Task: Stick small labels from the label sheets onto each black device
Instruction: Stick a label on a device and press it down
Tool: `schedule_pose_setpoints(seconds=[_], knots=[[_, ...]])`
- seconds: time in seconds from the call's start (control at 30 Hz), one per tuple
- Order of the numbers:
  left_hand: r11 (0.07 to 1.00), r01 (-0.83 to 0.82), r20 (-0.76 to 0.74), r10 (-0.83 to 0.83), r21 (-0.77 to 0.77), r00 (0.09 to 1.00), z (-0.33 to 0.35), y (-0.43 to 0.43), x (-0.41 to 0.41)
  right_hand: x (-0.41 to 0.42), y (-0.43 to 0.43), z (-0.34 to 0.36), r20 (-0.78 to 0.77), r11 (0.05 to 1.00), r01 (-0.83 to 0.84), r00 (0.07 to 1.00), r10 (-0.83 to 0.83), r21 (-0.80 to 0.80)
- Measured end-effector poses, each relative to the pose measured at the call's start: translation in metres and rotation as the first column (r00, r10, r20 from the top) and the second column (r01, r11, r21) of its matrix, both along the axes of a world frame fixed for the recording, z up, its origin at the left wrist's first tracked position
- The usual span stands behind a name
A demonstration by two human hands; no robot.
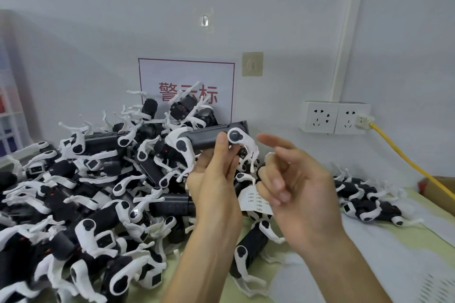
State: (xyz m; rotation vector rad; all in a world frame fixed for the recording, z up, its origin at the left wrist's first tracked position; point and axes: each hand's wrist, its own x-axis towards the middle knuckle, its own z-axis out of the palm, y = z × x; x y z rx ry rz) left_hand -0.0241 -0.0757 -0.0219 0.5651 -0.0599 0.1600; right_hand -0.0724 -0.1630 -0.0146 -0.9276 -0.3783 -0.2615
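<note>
Left hand (216, 179) grips one black device (209, 136) from below, thumb and fingers curled round its body, raised clear of the desk (369, 241) above the pile of devices (86, 192).

Device's long axis runs nearly level, left to right, right end slightly higher and nearest the right hand (293, 179).

Right hand sits just beside that end, not touching it. Index finger (264, 138) points toward the device, other fingers curled in. There is a small white scrap at the thumb; cannot tell whether it is a pinched label.

Label sheet (256, 200) lies on the pile, below and between the hands.

Judgement: placing step. The right hand needs only a short leftward reach to the device's near end.
</note>
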Motion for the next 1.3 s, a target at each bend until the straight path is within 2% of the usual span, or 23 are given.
schedule_pose_setpoints(seconds=[0.1,0.17,0.2,0.27,0.3,0.33,0.43,0.7,0.87,0.97,1.03,1.1,1.2,1.27,1.3], knots=[[0.997,-0.041,0.000,0.041,0.072,0.999,-0.003,-0.002,0.002,-0.001,-0.011,0.006,0.024,0.995,0.094,0.995,-0.093,-0.025],[0.990,-0.074,0.016,0.072,0.123,0.997,-0.006,-0.004,0.002,-0.001,-0.019,0.008,0.060,0.958,0.251,0.968,-0.245,-0.136],[0.985,-0.085,0.032,0.081,0.150,0.996,-0.007,-0.005,0.001,-0.001,-0.022,0.008,0.102,0.900,0.367,0.930,-0.352,-0.237],[0.972,-0.106,0.083,0.091,0.208,0.992,-0.012,-0.009,0.000,0.002,-0.028,0.007,0.217,0.710,0.524,0.849,-0.482,-0.470],[0.965,-0.116,0.114,0.091,0.235,0.989,-0.013,-0.011,-0.002,0.003,-0.029,0.006,0.253,0.647,0.521,0.848,-0.465,-0.557],[0.957,-0.126,0.144,0.091,0.260,0.985,-0.014,-0.013,-0.003,0.004,-0.030,0.005,0.250,0.632,0.484,0.870,-0.426,-0.605],[0.943,-0.142,0.210,0.080,0.302,0.975,-0.015,-0.019,-0.008,0.007,-0.033,0.005,0.189,0.697,0.400,0.913,-0.362,-0.595],[0.908,0.002,0.231,-0.109,0.419,0.967,-0.013,-0.017,-0.004,0.009,-0.044,0.004,0.173,0.747,0.398,0.915,-0.365,-0.532],[0.846,-0.053,0.219,-0.076,0.530,0.973,-0.017,-0.010,0.002,0.012,-0.049,0.000,0.135,0.699,0.368,0.921,-0.367,-0.613],[0.745,-0.031,0.170,-0.111,0.666,0.979,-0.020,-0.004,0.006,0.018,-0.052,-0.004,0.088,0.651,0.352,0.911,-0.402,-0.672],[0.624,0.039,0.116,-0.207,0.780,0.971,-0.020,0.000,0.011,0.020,-0.063,-0.005,0.033,0.668,0.336,0.906,-0.423,-0.664],[0.442,0.089,0.060,-0.314,0.893,0.947,-0.020,0.006,0.015,0.021,-0.080,-0.008,-0.121,0.762,0.277,0.900,-0.420,-0.586],[0.146,0.128,-0.053,-0.434,0.981,0.899,-0.022,0.013,0.017,0.020,-0.115,-0.019,-0.371,0.850,0.209,0.831,-0.415,-0.484],[-0.028,0.090,-0.093,-0.441,0.996,0.893,-0.024,0.015,0.020,0.019,-0.143,-0.026,-0.433,0.894,0.255,0.804,-0.407,-0.368],[-0.098,0.050,-0.087,-0.416,0.994,0.905,-0.026,0.016,0.023,0.017,-0.158,-0.029,-0.424,0.917,0.308,0.817,-0.391,-0.253]])
